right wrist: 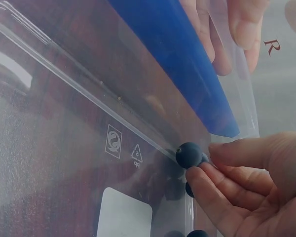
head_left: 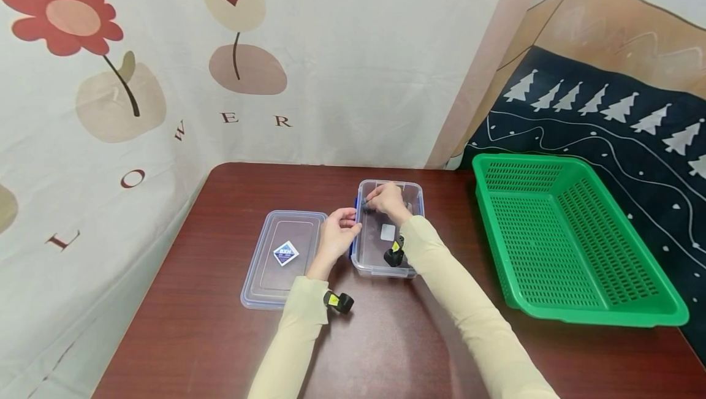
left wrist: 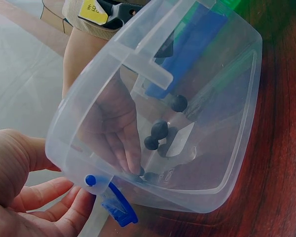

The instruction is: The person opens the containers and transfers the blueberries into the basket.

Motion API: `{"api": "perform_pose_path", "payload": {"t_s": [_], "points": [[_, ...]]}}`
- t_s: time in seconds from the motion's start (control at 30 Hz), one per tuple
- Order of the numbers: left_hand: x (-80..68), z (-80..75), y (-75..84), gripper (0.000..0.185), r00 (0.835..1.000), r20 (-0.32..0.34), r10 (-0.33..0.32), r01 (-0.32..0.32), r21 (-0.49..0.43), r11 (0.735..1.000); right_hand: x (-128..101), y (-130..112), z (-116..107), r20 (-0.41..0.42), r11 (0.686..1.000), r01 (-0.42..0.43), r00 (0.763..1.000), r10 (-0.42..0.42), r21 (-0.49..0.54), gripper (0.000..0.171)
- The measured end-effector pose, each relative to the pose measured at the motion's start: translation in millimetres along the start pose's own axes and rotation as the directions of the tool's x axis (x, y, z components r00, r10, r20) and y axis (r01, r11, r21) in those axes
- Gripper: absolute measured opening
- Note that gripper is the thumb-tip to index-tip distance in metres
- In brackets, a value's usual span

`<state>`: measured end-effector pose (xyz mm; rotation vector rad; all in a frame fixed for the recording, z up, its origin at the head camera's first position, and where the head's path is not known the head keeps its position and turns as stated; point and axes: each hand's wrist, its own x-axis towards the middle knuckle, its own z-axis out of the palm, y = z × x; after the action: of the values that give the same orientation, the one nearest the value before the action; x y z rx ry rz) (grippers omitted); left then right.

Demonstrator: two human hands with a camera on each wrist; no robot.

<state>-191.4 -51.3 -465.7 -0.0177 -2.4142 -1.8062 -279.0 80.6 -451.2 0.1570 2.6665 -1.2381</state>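
A clear plastic box [head_left: 362, 264] with blue latches [left wrist: 119, 210] stands open on the dark wooden table [head_left: 386, 338]. My right hand [head_left: 388, 201] reaches into its far end and pinches a small dark ball [right wrist: 190, 154] between thumb and fingertips [right wrist: 202, 180]. More dark balls [left wrist: 159, 129] lie on the box floor by those fingers. My left hand [head_left: 337, 235] holds the box's left wall beside a latch, and its fingers [right wrist: 241, 24] show through the clear wall. The box's clear lid [head_left: 281, 258] lies flat to the left of that hand.
A large green mesh basket [head_left: 573, 239] sits on the table's right side. A white label [head_left: 388, 232] is stuck on the box floor. Printed cloth hangs behind and to the left of the table.
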Motion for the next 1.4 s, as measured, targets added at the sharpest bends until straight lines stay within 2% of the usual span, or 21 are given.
{"api": "perform_pose_path", "payload": {"t_s": [0.2, 0.37, 0.53, 0.9, 1.07, 1.2, 1.4], "points": [[0.0, -0.1, 0.2, 0.030, 1.000, 0.002, -0.004, 0.004, 0.012, 1.000, -2, 0, 1, 0.028, 0.996, 0.054, 0.998, -0.052, -0.066, 0.012], [-0.5, -0.3, -0.2, 0.030, 1.000, -0.001, 0.004, -0.004, 0.029, 1.000, -3, 2, 3, 0.034, 0.985, 0.099, 0.995, -0.095, -0.142, 0.008], [-0.8, 0.4, -1.4, 0.030, 1.000, 0.000, 0.007, -0.007, 0.027, 1.000, -2, 6, 6, 0.055, 0.982, 0.090, 0.995, -0.082, -0.168, 0.009], [-0.5, 0.9, -0.3, 0.030, 1.000, -0.001, 0.005, -0.005, -0.004, 1.000, -3, 5, 6, 0.078, 0.985, 0.100, 0.993, -0.090, -0.137, 0.012], [0.0, 1.1, -0.9, 0.029, 1.000, -0.001, -0.003, 0.003, -0.003, 1.000, -3, 6, 1, 0.066, 0.990, 0.121, 0.991, -0.116, -0.069, 0.013], [-0.3, 0.3, -0.3, 0.030, 1.000, -0.001, -0.004, 0.004, 0.000, 1.000, -2, 1, -9, 0.059, 0.992, 0.125, 0.991, -0.124, -0.026, 0.014], [-0.9, -0.9, -0.1, 0.030, 1.000, -0.001, 0.005, -0.005, 0.007, 1.000, -9, -11, -30, 0.036, 0.996, 0.090, 0.995, -0.090, 0.008, 0.015]]}}
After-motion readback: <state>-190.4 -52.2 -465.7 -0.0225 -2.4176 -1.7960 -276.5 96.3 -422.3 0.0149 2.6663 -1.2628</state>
